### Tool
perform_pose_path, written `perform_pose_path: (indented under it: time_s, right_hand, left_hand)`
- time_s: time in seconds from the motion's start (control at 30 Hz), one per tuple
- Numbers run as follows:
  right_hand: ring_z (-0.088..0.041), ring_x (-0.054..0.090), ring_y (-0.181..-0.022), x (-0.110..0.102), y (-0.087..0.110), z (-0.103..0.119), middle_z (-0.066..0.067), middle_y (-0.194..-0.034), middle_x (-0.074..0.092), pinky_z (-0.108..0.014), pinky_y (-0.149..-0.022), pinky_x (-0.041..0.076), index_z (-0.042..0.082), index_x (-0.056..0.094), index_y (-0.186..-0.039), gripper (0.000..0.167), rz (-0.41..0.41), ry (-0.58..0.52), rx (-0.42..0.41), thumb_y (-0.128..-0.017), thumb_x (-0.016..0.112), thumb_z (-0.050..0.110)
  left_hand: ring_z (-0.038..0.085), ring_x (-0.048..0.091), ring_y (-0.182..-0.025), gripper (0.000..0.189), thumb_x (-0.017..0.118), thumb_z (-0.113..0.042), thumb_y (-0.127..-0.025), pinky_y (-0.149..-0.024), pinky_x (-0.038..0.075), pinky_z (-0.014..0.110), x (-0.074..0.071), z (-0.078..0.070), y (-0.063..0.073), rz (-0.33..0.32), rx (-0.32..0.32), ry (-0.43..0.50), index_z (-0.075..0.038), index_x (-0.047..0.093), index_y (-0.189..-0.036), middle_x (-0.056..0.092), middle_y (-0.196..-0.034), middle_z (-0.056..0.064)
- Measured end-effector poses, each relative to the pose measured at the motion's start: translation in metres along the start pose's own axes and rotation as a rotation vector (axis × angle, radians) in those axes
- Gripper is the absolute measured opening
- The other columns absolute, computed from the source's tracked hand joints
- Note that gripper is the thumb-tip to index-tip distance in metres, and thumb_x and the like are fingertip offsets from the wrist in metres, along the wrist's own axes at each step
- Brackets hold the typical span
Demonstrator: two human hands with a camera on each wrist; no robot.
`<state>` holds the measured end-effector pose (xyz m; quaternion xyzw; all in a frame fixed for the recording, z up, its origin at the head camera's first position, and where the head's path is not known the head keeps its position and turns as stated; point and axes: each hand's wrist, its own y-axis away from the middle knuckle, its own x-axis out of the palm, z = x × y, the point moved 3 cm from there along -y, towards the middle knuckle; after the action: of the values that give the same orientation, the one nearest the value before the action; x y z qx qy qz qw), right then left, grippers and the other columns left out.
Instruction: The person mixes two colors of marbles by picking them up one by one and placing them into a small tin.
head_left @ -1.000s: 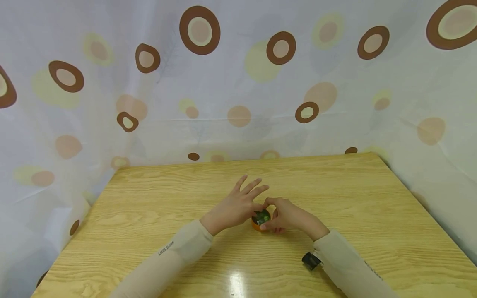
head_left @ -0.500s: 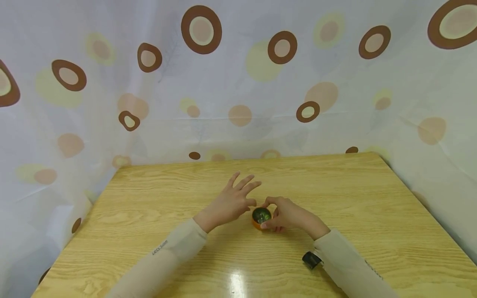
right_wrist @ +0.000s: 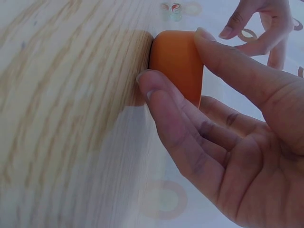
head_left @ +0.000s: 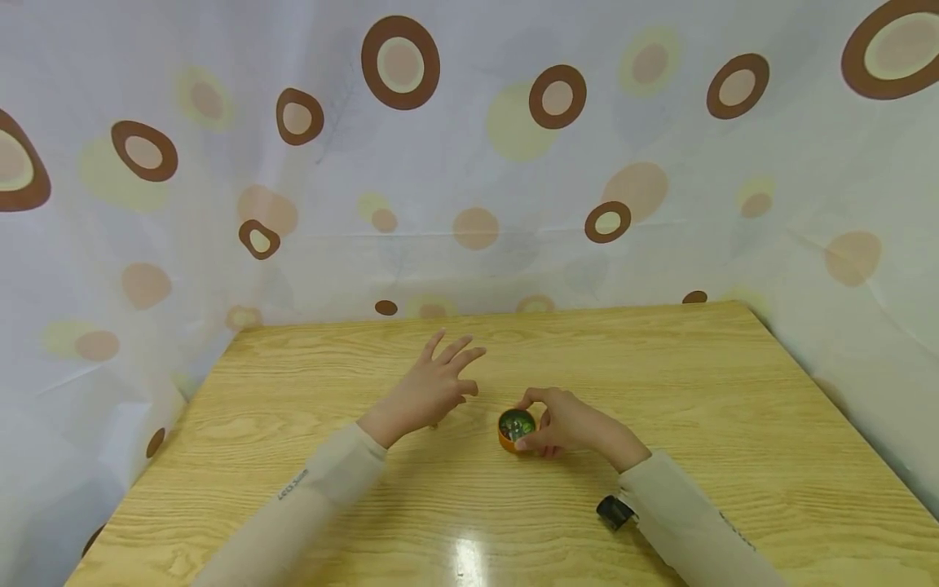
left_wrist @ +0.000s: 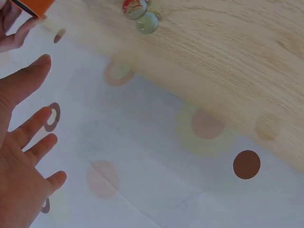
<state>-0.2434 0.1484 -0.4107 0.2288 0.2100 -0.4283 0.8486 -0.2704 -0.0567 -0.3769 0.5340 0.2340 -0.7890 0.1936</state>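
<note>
A small round orange cup (head_left: 506, 443) with a dark inside stands on the table, and shiny greenish glass marbles (head_left: 517, 425) show in it. My right hand (head_left: 575, 424) grips the cup from its right side, thumb and fingers on the wall, as the right wrist view shows on the orange side (right_wrist: 175, 64). My left hand (head_left: 425, 393) hovers to the left of the cup with its fingers spread and nothing in them. In the left wrist view, a red-and-white marble (left_wrist: 134, 8) and a clear greenish marble (left_wrist: 147, 23) lie together on the wood, mostly hidden by the left hand in the head view.
The wooden table (head_left: 660, 383) reaches back to a white curtain (head_left: 469, 163) printed with brown and yellow circles, which also lines both sides. A small black device (head_left: 614, 512) sits at the right sleeve cuff.
My left hand has drawn away from over the cup, moving left toward the marbles on the table. The right hand stays on the cup, which keeps its place.
</note>
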Motion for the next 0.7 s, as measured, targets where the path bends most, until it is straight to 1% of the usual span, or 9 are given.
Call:
perform_pose_path:
  time_s: [0.13,0.23,0.3,0.5,0.7]
  right_hand:
    - [-0.027,0.065,-0.054,0.0,0.0,0.0,-0.012,-0.065,0.065,-0.038,-0.053,0.055,-0.002,0.052,-0.123,0.051,-0.002,0.0,0.009,-0.083,0.077,0.018]
    - [-0.027,0.065,-0.055,-0.001,0.0,-0.001,-0.012,-0.065,0.065,-0.037,-0.053,0.055,-0.001,0.052,-0.123,0.05,-0.003,-0.001,0.014,-0.083,0.076,0.018]
    - [-0.026,0.065,-0.055,-0.001,0.0,-0.001,-0.012,-0.065,0.065,-0.037,-0.053,0.055,-0.001,0.052,-0.124,0.05,-0.001,0.003,0.011,-0.084,0.076,0.018]
    - [-0.026,0.065,-0.055,-0.001,0.0,-0.003,-0.012,-0.066,0.065,-0.036,-0.053,0.055,-0.001,0.052,-0.125,0.051,-0.003,0.009,0.001,-0.084,0.075,0.018]
    - [-0.026,0.065,-0.055,0.0,0.0,-0.002,-0.012,-0.066,0.065,-0.037,-0.054,0.055,-0.001,0.052,-0.125,0.05,-0.003,0.011,-0.008,-0.084,0.075,0.017]
  left_hand:
    - [0.032,0.029,-0.141,0.019,0.08,-0.024,-0.078,-0.112,0.019,0.058,0.003,0.005,0.004,0.007,0.001,0.025,-0.028,0.074,-0.096,0.043,-0.146,0.007]
    - [0.032,0.032,-0.14,0.018,0.081,-0.024,-0.078,-0.111,0.021,0.058,0.006,0.007,0.007,0.013,0.003,0.026,-0.027,0.074,-0.095,0.045,-0.145,0.007]
    - [0.033,0.032,-0.139,0.019,0.081,-0.023,-0.077,-0.111,0.021,0.059,0.008,0.009,0.009,0.026,-0.009,0.038,-0.026,0.075,-0.094,0.046,-0.144,0.008]
    - [0.034,0.036,-0.137,0.02,0.085,-0.021,-0.072,-0.11,0.022,0.06,0.014,0.014,0.015,0.095,-0.069,0.061,-0.023,0.075,-0.09,0.049,-0.14,0.008]
    - [0.033,0.037,-0.135,0.019,0.085,-0.019,-0.072,-0.11,0.023,0.06,0.019,0.016,0.019,0.141,-0.099,0.061,-0.023,0.075,-0.087,0.052,-0.137,0.008]
